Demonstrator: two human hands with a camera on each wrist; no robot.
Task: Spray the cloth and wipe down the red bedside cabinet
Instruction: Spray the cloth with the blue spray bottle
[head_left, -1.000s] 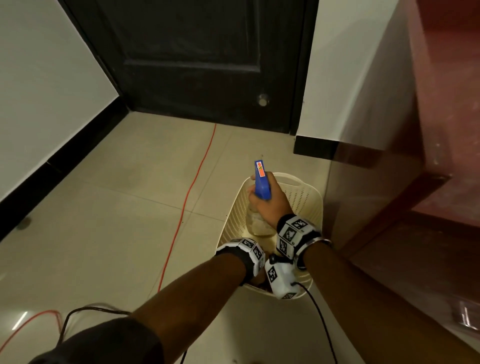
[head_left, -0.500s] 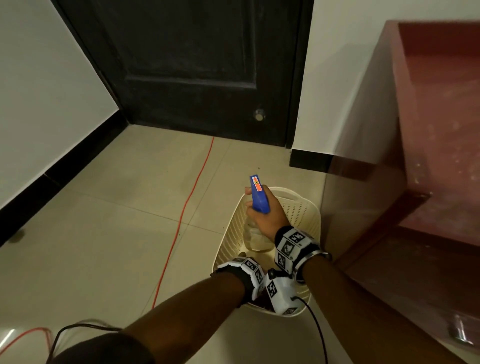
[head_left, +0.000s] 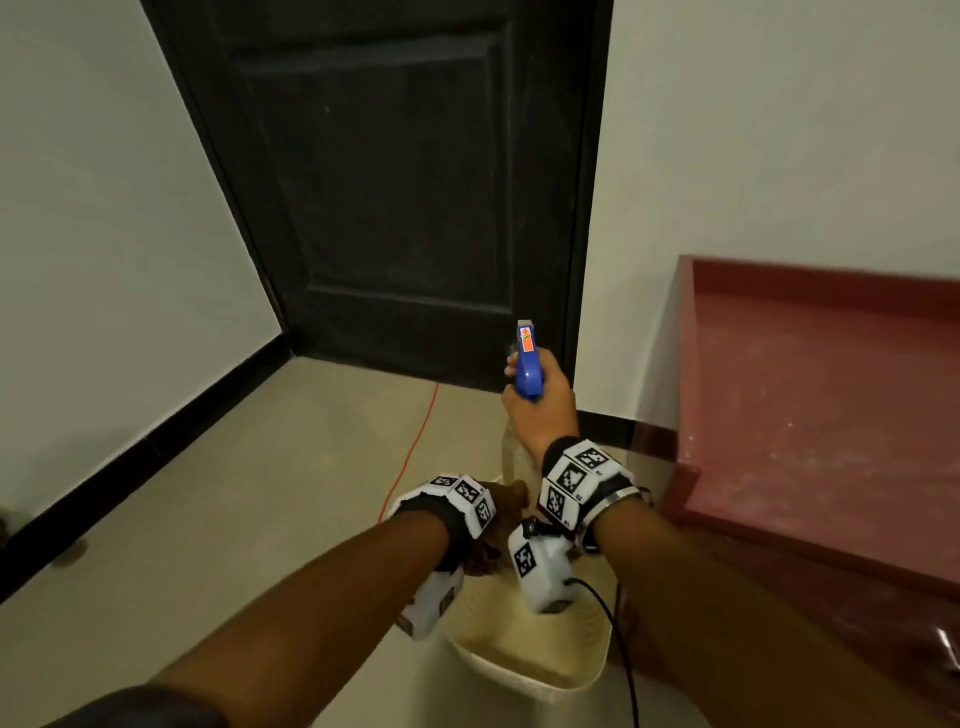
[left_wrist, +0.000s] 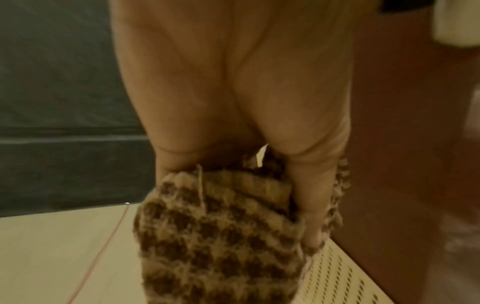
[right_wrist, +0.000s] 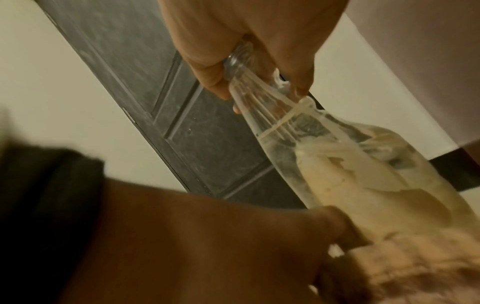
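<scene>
My right hand (head_left: 540, 410) grips the neck of a clear spray bottle (right_wrist: 337, 156) with a blue trigger head (head_left: 527, 364), held upright above the cream basket (head_left: 524, 660). Just below it my left hand (head_left: 501, 525) holds a brown-and-cream checked cloth (left_wrist: 215, 236), fingers (left_wrist: 319, 185) curled round its bunched top; in the head view the cloth is mostly hidden behind the wrists. The red bedside cabinet (head_left: 821, 415) stands to the right, its top dusty and speckled.
A black door (head_left: 395, 182) closes the wall ahead, with a black skirting (head_left: 140, 457) along the left wall. A red cable (head_left: 415, 447) runs across the tiled floor (head_left: 234, 493). A black wire (head_left: 618, 639) trails from my right wrist over the basket.
Both hands have risen out of the basket, the right with the bottle and the left with the cloth. The view has tilted up, so the cabinet top now shows lower right.
</scene>
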